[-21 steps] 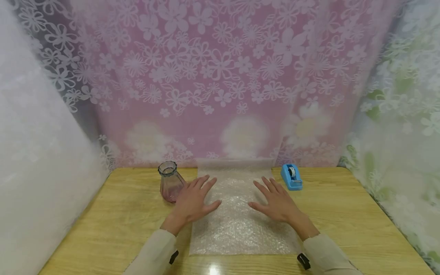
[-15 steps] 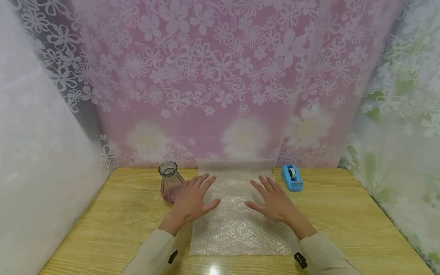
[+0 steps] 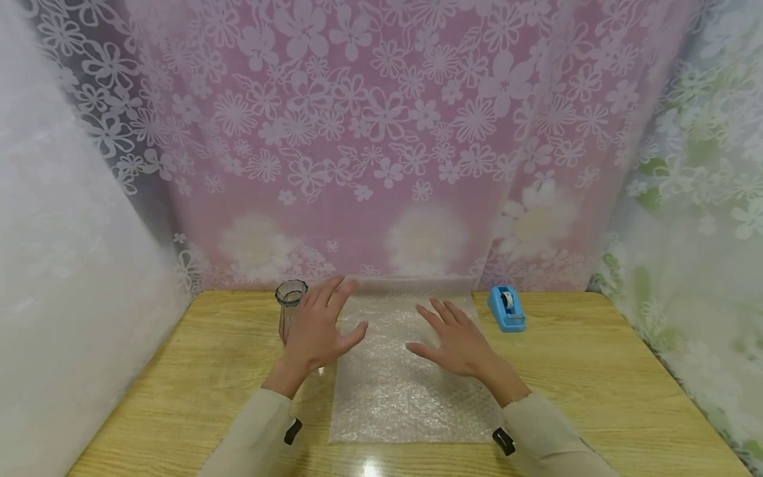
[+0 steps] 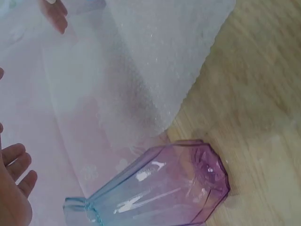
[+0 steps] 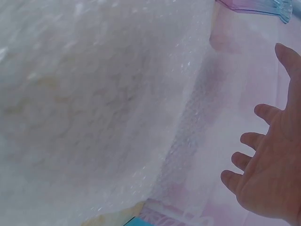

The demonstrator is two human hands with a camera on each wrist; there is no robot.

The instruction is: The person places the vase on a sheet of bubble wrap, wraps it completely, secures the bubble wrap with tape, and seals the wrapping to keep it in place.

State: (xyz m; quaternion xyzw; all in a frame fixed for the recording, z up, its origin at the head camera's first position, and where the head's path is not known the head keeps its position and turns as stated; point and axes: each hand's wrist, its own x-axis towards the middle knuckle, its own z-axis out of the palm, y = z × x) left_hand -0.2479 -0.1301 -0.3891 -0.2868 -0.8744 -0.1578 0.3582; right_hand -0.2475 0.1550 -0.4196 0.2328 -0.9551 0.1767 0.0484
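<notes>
Place: curtained-off nook | floral curtains point(image 3: 381, 152) around | wood-grain table point(image 3: 203, 377)

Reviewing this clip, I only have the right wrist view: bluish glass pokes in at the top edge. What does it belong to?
Observer: A vase; the left wrist view shows its body turning purple toward the base.
Operator: And the blue corner at my bottom edge?
Observer: Most likely the tape dispenser, which the head view shows on that side of the table.
Operator: Where's the left hand?
Observer: In the head view, the left hand partly hides the vase; I can't tell whether they touch.
</notes>
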